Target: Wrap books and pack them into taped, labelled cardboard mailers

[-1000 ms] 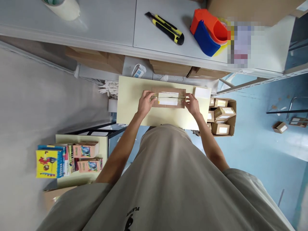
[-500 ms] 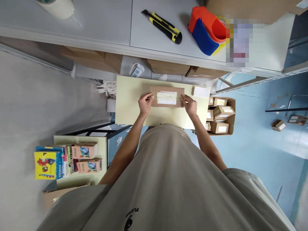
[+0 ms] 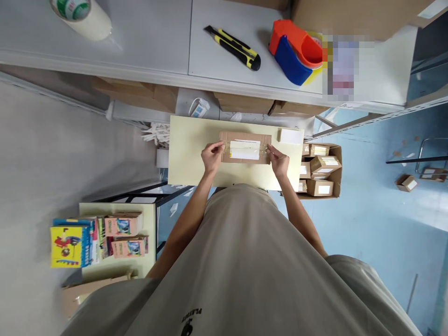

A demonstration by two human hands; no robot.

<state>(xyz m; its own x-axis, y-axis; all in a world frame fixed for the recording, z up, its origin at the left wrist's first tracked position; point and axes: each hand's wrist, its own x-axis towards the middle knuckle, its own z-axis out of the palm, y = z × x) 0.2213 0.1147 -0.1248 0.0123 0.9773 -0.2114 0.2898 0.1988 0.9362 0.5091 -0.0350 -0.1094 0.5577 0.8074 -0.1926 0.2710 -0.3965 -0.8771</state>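
Observation:
A flat brown cardboard package with a white label and clear tape across it is over the pale yellow table. At its left end, my left hand has thumb and fingers pinched on the edge, by the tape. My right hand pinches the opposite end the same way. Whether the package rests on the table or is slightly raised, I cannot tell. A small stack of white labels lies to the right of the package.
On the grey shelf ahead lie a yellow-black utility knife, an orange-blue tape dispenser and a tape roll. A carton of small boxes stands at right. Books fill a side table at left.
The whole view has shifted a little, with the shelf lower in the picture. Both hands stay at the ends of the package, and the right fingers sit slightly differently on its edge.

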